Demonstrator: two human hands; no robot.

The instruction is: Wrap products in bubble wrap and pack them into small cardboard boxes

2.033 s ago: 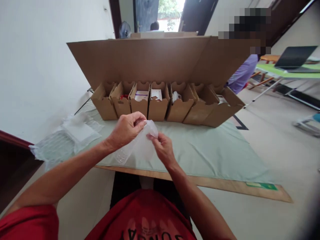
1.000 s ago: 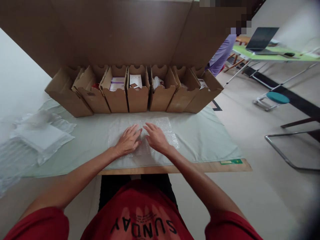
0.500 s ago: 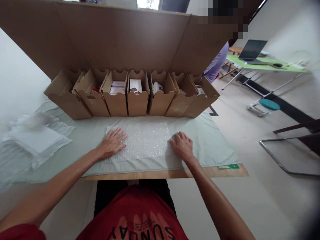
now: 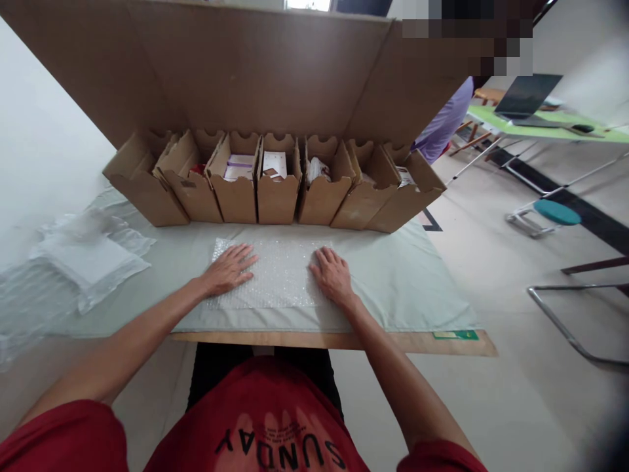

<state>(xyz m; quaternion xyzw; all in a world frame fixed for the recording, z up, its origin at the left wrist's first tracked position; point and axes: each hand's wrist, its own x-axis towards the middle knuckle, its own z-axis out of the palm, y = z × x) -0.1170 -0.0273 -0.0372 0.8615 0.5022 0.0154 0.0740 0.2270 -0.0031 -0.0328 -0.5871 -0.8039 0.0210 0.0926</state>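
A clear sheet of bubble wrap lies flat on the pale green cloth in front of me. Across its left end my left hand rests palm down, fingers spread. At the opposite end my right hand lies on the sheet, its fingers stretched forward and slightly bent. Neither hand grips anything. Beyond the sheet, the cardboard bins stand in a row, several of them side by side.
Behind the bins rises a tall cardboard panel. More clear plastic wrap and white packets lie at the left. A person in a purple garment is behind the panel's right end. Farther right are a green table with a laptop and a teal stool.
My right hand has moved left, from beside the bubble wrap's right edge onto the sheet. My left hand stays on its left end. The whole view has shifted slightly.
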